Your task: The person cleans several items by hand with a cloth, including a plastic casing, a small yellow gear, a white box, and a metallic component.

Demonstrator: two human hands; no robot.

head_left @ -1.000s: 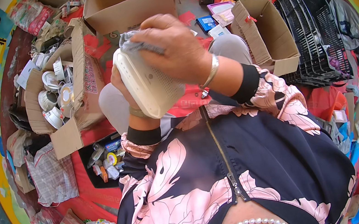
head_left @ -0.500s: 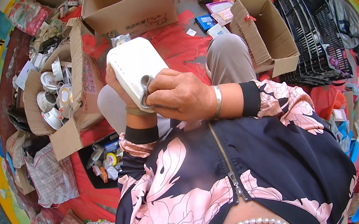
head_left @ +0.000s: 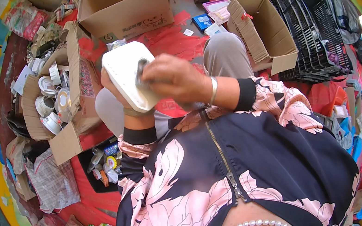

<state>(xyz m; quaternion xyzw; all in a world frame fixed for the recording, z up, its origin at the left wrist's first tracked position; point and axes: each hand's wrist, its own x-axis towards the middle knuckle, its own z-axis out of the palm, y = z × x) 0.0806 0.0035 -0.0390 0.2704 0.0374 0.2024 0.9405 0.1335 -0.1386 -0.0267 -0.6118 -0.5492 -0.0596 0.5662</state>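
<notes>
Two hands meet on one white plastic box [head_left: 126, 74], held up over the lap in the head view. Left hand [head_left: 115, 92] grips it from below and behind, fingers mostly hidden. Right hand [head_left: 176, 78] lies across its right face, fingers curled on a grey bit [head_left: 140, 68]. Long axis tilts up-left. Open cardboard box of white fittings [head_left: 55, 103] sits on the floor to the left.

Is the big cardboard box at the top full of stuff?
No, the big cardboard box lies open and looks empty inside, showing only its bare brown walls.
</notes>
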